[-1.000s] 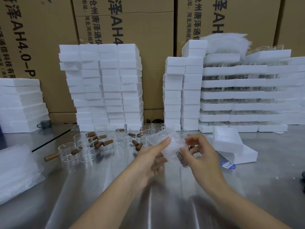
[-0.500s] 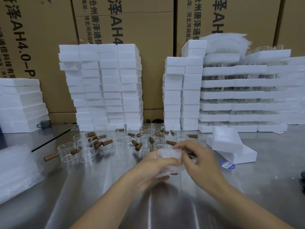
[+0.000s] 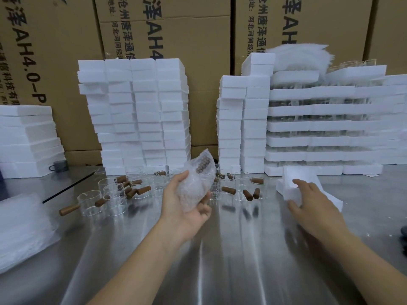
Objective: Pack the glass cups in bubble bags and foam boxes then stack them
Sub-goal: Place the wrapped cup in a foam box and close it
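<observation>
The left hand's loose grip is cupping the bagged glass cup above the desk; the right hand is lying open against a foam box. Held so lightly, the slick bundle is risking slipping down onto the loose cups.

Both arms are bare and reach from the near edge toward the far side. The left arm comes in from the near left and slants toward the middle. The left hand is palm up. Its fingers and thumb curl round a bubble bag with a cup inside and hold it up in the air. The right arm comes in from the near right. The right hand is palm down and sits lower, out to the right. Its fingers are spread and lie loosely over a foam box, with the thumb held apart at the near side. The two hands are well apart.
</observation>
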